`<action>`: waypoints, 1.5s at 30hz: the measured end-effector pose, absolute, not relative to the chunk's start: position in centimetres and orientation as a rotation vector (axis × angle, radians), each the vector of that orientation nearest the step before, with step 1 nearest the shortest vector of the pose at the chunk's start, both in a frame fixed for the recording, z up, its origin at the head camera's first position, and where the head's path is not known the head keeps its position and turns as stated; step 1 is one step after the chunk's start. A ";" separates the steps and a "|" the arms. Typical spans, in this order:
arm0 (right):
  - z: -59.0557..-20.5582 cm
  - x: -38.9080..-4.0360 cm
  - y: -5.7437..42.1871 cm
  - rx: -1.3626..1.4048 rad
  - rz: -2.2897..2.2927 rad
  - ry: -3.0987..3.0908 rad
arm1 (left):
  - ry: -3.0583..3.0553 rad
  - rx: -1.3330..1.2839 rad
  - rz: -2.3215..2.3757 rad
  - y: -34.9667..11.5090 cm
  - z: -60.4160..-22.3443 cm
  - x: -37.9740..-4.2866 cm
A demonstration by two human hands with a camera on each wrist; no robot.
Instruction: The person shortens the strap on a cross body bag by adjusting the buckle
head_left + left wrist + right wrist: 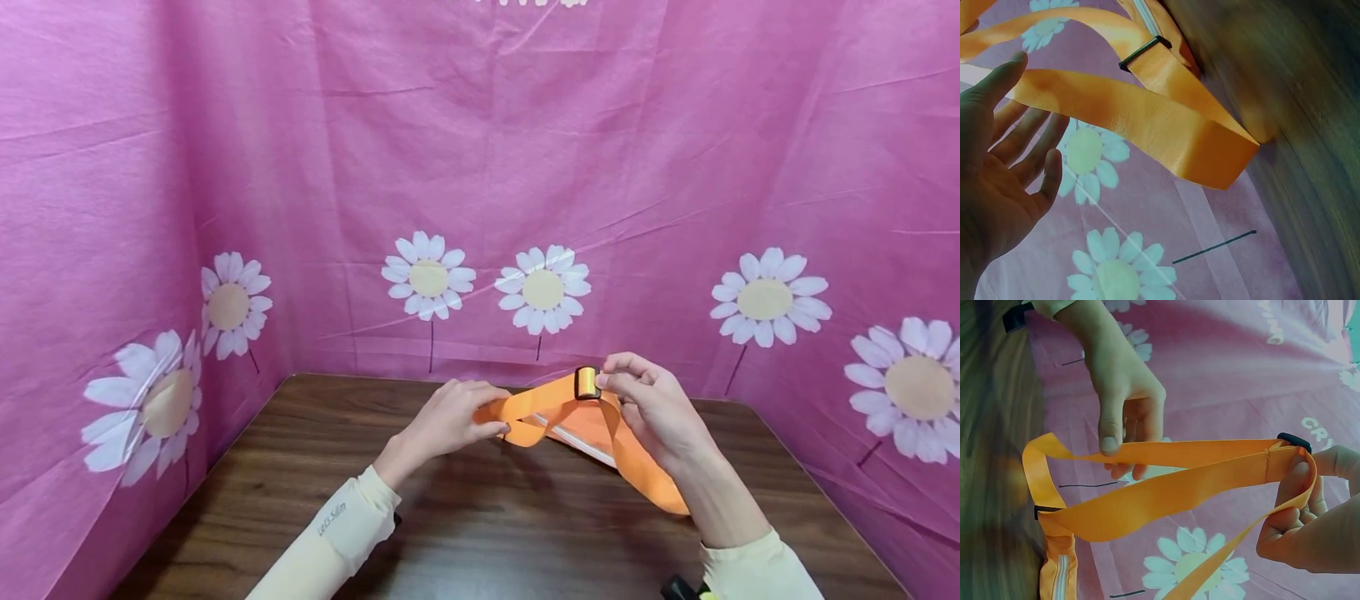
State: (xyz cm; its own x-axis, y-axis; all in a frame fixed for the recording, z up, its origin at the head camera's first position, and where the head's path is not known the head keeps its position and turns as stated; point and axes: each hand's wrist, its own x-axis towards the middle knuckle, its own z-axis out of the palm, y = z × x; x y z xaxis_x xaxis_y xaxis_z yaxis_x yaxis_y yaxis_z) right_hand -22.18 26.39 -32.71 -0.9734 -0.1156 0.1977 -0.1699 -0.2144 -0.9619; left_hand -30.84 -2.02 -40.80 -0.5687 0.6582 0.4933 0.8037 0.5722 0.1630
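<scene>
An orange zippered bag [588, 432] with a white zipper lies on the table, its orange strap [551, 400] raised above it in loops. My left hand [453, 418] holds a loop of the strap loosely, the webbing running between thumb and fingers. At the other end, my right hand [651, 408] pinches the strap right beside a black slider buckle [587, 383]. From there a loose length of webbing hangs below the right hand. In the left wrist view, a narrow black loop [1145, 54] joins the strap close to the bag.
The dark wood-grain table [300, 500] runs back to a pink cloth [480, 167] printed with white daisies, which encloses the back and both sides. A small black object [678, 587] shows near the right sleeve at the bottom edge.
</scene>
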 end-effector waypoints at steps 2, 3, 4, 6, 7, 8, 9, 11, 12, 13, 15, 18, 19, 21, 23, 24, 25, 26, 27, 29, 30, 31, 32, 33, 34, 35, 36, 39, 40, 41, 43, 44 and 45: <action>-32.7 -22.2 26.2 0.350 2.394 -1.962 | -2.436 -1.194 -0.562 -1.9 -41.0 -31.1; -32.7 -22.2 26.1 0.358 2.399 -1.963 | -2.452 -1.202 -0.569 -1.8 -41.1 -31.2; -32.7 -22.2 26.0 0.365 2.403 -1.965 | -2.472 -1.215 -0.572 -1.7 -41.2 -31.2; -32.7 -22.1 25.8 0.389 2.415 -1.959 | -2.528 -1.254 -0.563 -1.3 -41.6 -31.2; -32.7 -22.1 25.7 0.404 2.418 -1.955 | -2.561 -1.275 -0.549 -1.1 -41.8 -31.2; -32.7 -22.0 25.6 0.423 2.422 -1.946 | -2.591 -1.295 -0.524 -0.9 -41.9 -31.1; -32.6 -22.0 25.6 0.446 2.428 -1.929 | -2.617 -1.313 -0.506 -0.6 -42.1 -31.2; -32.5 -21.9 25.6 0.490 2.437 -1.885 | -2.658 -1.343 -0.486 -0.2 -42.6 -31.4; -32.4 -21.9 25.6 0.511 2.445 -1.858 | -2.674 -1.350 -0.483 0.0 -42.8 -31.5; -32.3 -21.9 25.6 0.532 2.454 -1.828 | -2.686 -1.353 -0.491 0.1 -43.1 -31.7; -32.1 -21.8 25.7 0.572 2.475 -1.765 | -2.694 -1.357 -0.518 0.1 -43.6 -32.2; -31.8 -21.8 26.0 0.608 2.493 -1.671 | -2.681 -1.335 -0.535 -0.2 -44.3 -32.7; -31.7 -21.8 26.2 0.617 2.496 -1.641 | -2.670 -1.319 -0.534 -0.2 -44.4 -32.9; -31.5 -21.8 26.6 0.623 2.500 -1.581 | -2.638 -1.276 -0.522 -0.5 -44.5 -33.2; -31.3 -21.9 27.2 0.626 2.521 -1.511 | -2.602 -1.225 -0.515 -0.8 -44.5 -33.6; -31.2 -22.0 27.6 0.626 2.535 -1.474 | -2.585 -1.201 -0.522 -1.0 -44.4 -33.8; -31.1 -22.0 27.9 0.630 2.552 -1.438 | -2.571 -1.178 -0.536 -1.3 -44.3 -34.1; -31.1 -22.1 28.4 0.637 2.571 -1.396 | -2.553 -1.161 -0.563 -1.6 -44.2 -34.4; -31.0 -22.2 28.8 0.646 2.594 -1.350 | -2.537 -1.146 -0.589 -2.0 -44.2 -34.7; -31.0 -22.4 29.8 0.669 2.640 -1.265 | -2.522 -1.113 -0.641 -2.9 -44.2 -35.5; -31.0 -22.5 30.3 0.677 2.658 -1.236 | -2.522 -1.095 -0.668 -3.5 -44.3 -35.9; -31.0 -22.6 30.8 0.688 2.676 -1.204 | -2.527 -1.079 -0.690 -4.0 -44.3 -36.2; -31.1 -22.7 31.3 0.696 2.693 -1.177 | -2.534 -1.062 -0.704 -4.6 -44.4 -36.6; -31.1 -22.8 31.8 0.700 2.707 -1.158 | -2.549 -1.045 -0.713 -5.2 -44.6 -36.9; -31.1 -22.8 32.2 0.704 2.718 -1.143 | -2.565 -1.031 -0.724 -5.8 -44.7 -37.3; -31.2 -22.9 32.5 0.702 2.715 -1.143 | -2.584 -1.019 -0.744 -6.4 -44.8 -37.5; -31.2 -22.9 32.8 0.701 2.714 -1.138 | -2.600 -1.007 -0.771 -7.0 -45.0 -37.8; -31.2 -22.9 33.2 0.672 2.675 -1.175 | -2.637 -0.982 -0.853 -8.1 -45.1 -38.4; -31.2 -23.0 33.2 0.657 2.641 -1.206 | -2.650 -0.966 -0.869 -8.4 -45.1 -38.6; -31.3 -23.0 33.2 0.638 2.591 -1.253 | -2.663 -0.947 -0.877 -8.6 -45.1 -38.7; -31.3 -23.2 32.9 0.609 2.478 -1.353 | -2.685 -0.917 -0.857 -8.7 -45.0 -38.9; -31.3 -23.3 32.8 0.595 2.412 -1.406 | -2.692 -0.902 -0.822 -8.6 -45.0 -38.9; -31.4 -23.4 32.6 0.586 2.345 -1.460 | -2.702 -0.889 -0.781 -8.5 -45.0 -39.0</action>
State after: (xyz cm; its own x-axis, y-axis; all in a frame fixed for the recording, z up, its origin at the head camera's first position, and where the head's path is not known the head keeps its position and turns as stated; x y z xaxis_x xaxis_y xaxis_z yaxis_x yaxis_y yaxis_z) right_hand -23.38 32.58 -31.41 -0.8661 0.0500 0.4974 -0.4684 -0.4290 -0.7724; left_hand -38.96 -8.54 -45.03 -0.8019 0.4963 0.3326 0.5973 0.6813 0.4233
